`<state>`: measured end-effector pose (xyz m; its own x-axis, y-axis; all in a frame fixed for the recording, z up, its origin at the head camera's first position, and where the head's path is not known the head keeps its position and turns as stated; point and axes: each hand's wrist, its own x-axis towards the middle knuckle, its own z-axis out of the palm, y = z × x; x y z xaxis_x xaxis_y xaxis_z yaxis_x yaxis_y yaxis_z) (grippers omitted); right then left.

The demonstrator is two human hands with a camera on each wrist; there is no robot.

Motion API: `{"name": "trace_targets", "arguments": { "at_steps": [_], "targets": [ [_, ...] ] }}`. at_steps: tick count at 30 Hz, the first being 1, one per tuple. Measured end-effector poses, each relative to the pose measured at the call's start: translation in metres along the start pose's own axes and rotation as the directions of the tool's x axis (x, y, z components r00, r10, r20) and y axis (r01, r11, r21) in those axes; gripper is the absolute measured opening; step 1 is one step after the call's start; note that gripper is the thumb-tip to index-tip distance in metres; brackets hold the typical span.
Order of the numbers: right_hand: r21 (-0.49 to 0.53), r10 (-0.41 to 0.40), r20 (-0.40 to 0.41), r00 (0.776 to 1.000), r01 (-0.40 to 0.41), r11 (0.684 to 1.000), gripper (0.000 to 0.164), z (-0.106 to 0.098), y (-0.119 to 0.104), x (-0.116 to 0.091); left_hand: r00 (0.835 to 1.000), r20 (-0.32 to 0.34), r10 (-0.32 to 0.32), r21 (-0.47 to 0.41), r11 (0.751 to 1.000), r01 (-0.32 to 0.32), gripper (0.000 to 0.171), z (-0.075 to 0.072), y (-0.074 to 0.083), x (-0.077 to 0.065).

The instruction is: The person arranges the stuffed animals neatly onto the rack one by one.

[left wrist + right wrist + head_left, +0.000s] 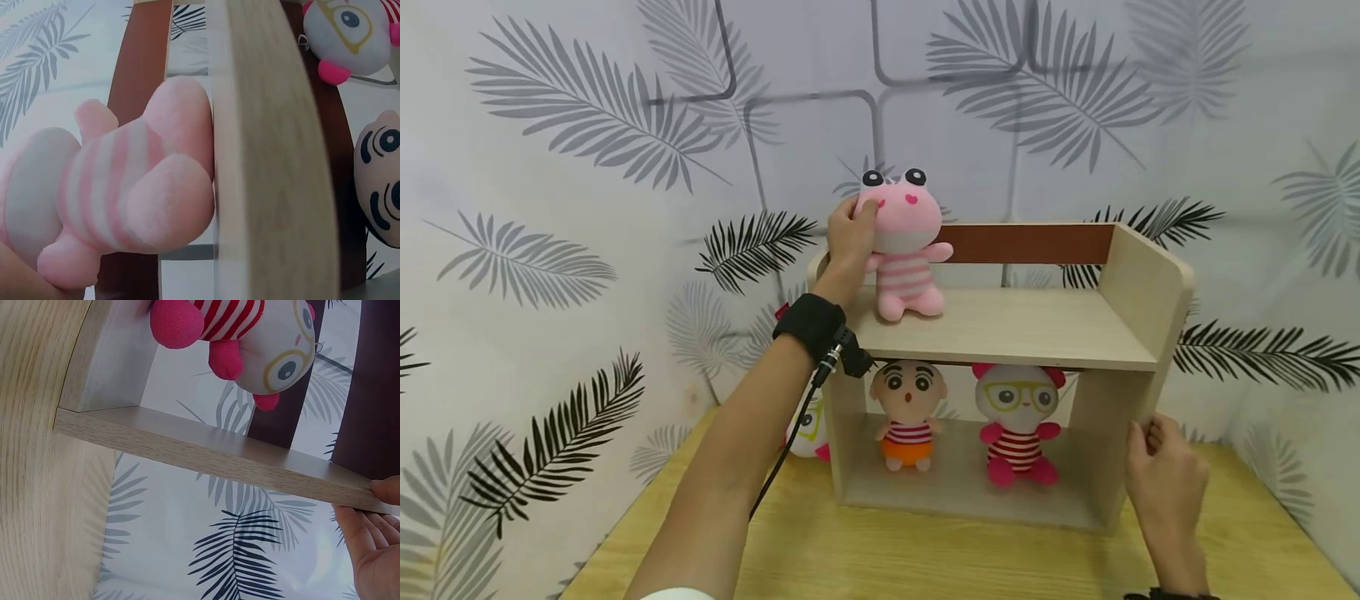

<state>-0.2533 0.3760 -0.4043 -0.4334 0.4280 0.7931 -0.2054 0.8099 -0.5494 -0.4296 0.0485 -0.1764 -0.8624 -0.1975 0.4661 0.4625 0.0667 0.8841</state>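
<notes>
In the head view my left hand (852, 242) grips the head of a pink plush frog (906, 221) with big black-and-white eyes and a striped belly. The frog sits upright at the left of the top board of a small wooden shelf (1015, 325). Seen from the left wrist, the frog's feet (172, 203) meet the board. My right hand (1167, 479) holds the front edge of the shelf's right side panel (219, 453), thumb on the inner face and fingers on the outer face, as the right wrist view shows.
On the lower level sit a boy doll (908, 417) in orange shorts and a panda plush (1018, 425) with yellow glasses. Another white plush (808, 429) with yellow glasses is partly hidden behind the left panel. The shelf stands on a wooden table (940, 558) before a leaf-patterned wall.
</notes>
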Motion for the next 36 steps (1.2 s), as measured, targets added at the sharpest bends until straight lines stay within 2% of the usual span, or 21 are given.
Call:
{"name": "trace_targets", "arguments": {
  "at_steps": [5, 11, 19, 25, 36],
  "targets": [
    [-0.009, 0.009, 0.011, 1.0, -0.009, 1.0, 0.018, -0.002, 0.002, 0.002, 0.999, 0.026, -0.019, 0.03, 0.999, 0.018, 0.043, 0.004, -0.003, 0.007],
    [0.004, 0.02, 0.011, 1.0, -0.02, 1.0, 0.018, 0.0, 0.001, 0.0, 0.999, 0.037, -0.025, 0.117, 0.993, 0.02, 0.047, 0.003, -0.008, 0.011],
    [-0.02, 0.019, 0.005, 1.0, -0.019, 1.0, 0.02, 0.0, 0.002, 0.001, 0.998, 0.058, -0.014, 0.215, 0.977, 0.001, 0.052, 0.007, -0.005, 0.017],
    [-0.007, 0.008, -0.008, 1.0, -0.008, 1.0, 0.019, 0.0, 0.003, 0.002, 0.996, 0.069, -0.057, 0.235, 0.971, 0.039, 0.056, 0.006, 0.003, 0.015],
    [-0.023, 0.022, 0.007, 1.0, -0.022, 1.0, 0.021, 0.0, 0.001, 0.002, 0.996, 0.066, -0.057, 0.281, 0.959, 0.036, 0.061, -0.002, 0.01, 0.011]
  ]
}}
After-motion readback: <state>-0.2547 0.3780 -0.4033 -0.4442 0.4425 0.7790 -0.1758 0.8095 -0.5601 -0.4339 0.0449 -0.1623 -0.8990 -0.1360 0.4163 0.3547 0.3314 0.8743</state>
